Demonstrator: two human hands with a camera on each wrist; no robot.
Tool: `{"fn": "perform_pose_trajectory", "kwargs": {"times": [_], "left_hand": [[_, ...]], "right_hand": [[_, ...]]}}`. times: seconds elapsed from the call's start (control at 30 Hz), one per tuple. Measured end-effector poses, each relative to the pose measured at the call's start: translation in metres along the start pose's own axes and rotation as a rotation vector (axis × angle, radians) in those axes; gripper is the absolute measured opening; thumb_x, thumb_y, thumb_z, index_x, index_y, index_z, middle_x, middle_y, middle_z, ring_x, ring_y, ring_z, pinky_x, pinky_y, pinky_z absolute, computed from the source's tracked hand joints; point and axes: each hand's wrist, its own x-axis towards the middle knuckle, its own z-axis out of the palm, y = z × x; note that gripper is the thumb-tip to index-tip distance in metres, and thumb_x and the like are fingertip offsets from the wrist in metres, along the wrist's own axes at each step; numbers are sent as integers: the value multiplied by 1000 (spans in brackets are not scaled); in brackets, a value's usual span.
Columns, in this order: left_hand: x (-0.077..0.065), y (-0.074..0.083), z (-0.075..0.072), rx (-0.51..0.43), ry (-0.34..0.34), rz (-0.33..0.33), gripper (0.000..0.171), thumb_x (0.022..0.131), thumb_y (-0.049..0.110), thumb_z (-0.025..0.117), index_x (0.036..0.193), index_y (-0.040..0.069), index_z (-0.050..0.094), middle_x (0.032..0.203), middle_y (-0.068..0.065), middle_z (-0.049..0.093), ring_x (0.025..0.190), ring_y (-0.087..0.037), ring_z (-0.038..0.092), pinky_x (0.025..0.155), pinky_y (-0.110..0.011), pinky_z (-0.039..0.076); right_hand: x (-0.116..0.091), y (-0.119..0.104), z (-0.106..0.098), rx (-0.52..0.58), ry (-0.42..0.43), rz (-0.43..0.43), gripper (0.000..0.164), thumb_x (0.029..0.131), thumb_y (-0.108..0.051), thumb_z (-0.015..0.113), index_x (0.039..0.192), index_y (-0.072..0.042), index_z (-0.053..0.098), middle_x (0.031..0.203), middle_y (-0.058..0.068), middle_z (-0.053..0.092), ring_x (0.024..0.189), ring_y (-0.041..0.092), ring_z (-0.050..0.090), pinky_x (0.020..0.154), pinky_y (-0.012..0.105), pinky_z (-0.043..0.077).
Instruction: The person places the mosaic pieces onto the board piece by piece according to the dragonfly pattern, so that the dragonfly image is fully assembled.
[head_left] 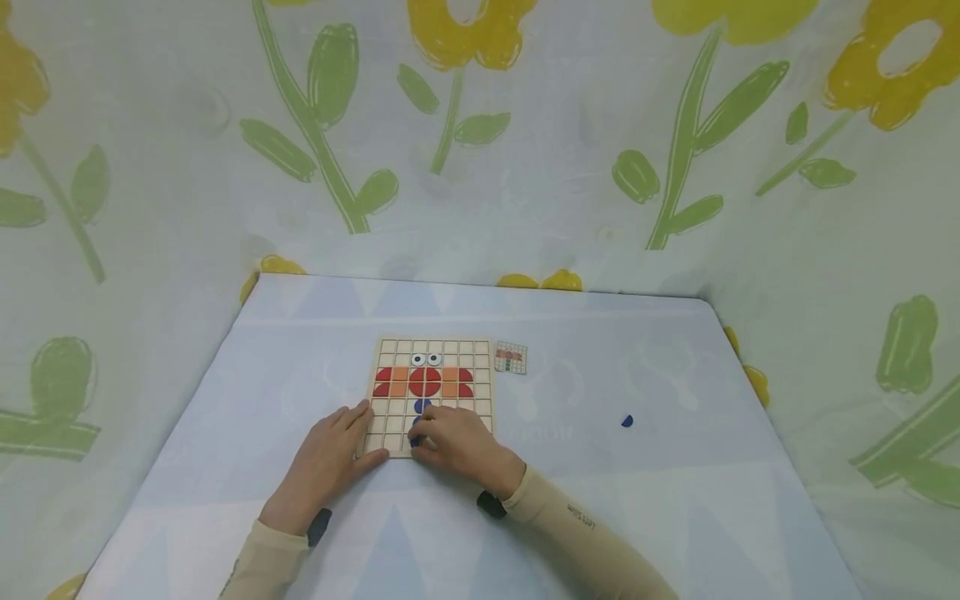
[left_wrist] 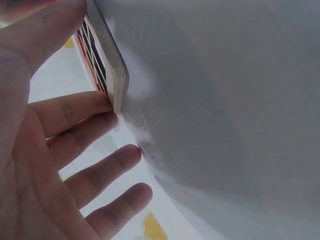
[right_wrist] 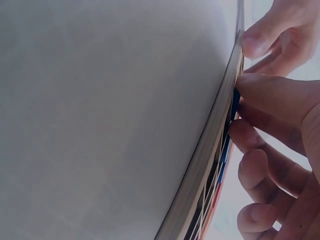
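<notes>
A square wooden grid board (head_left: 480, 417) lies on the table with flat coloured pieces set in its cells. Two eye pieces (head_left: 426, 359) sit above a red circle (head_left: 424, 382), with orange squares (head_left: 450, 382) and red rounded pieces (head_left: 466, 376) to both sides. Blue pieces (head_left: 422, 406) run below the circle. My left hand (head_left: 327, 454) rests against the board's near left corner, fingers fairly straight, thumb at the front edge. With thumb and fingertips, my right hand (head_left: 459, 442) pinches a dark blue piece (right_wrist: 235, 103) at the board's near edge; the fingers partly hide it.
A small pattern card (head_left: 511, 357) lies beside the board's far right corner, printed with a similar figure. One loose blue half-round piece (head_left: 627, 422) is on the table to the right. Behind the table (head_left: 600, 517) hangs a cloth (head_left: 555, 150) printed with flowers.
</notes>
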Motion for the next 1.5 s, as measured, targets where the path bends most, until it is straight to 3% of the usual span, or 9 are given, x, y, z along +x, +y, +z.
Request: {"fn": "perform_pose_trajectory", "kwargs": {"times": [0.67,1.1,1.3,1.5], "left_hand": [[1,-2,1,12,16,19,80,86,46,80,143,-3,54,149,-19,52,132,-42,50,111,-57,42],[1,-2,1,7,24,22,79,86,46,80,142,-4,55,148,-20,52,132,-42,51,111,-57,43],[0,-2,1,3,24,20,79,86,46,80,142,-4,54,148,-20,52,132,-43,50,111,-58,42],[0,1,-1,-4,10,6,80,86,46,79,144,-3,53,150,-19,50,134,-43,48,112,-58,41]], "right_hand": [[3,-2,-2,-14,10,-13,18,91,-32,78,107,-23,80,98,-8,70,79,4,59,70,13,50],[4,-3,-3,-39,-23,22,18,92,-32,78,108,-24,80,100,-8,70,81,5,60,71,14,52],[-1,-1,-5,-12,13,33,24,92,-34,76,114,-24,78,103,-8,71,83,4,62,72,14,53],[-28,19,-21,30,121,93,25,92,-31,76,115,-22,76,102,-7,71,83,5,64,70,20,55]]}}
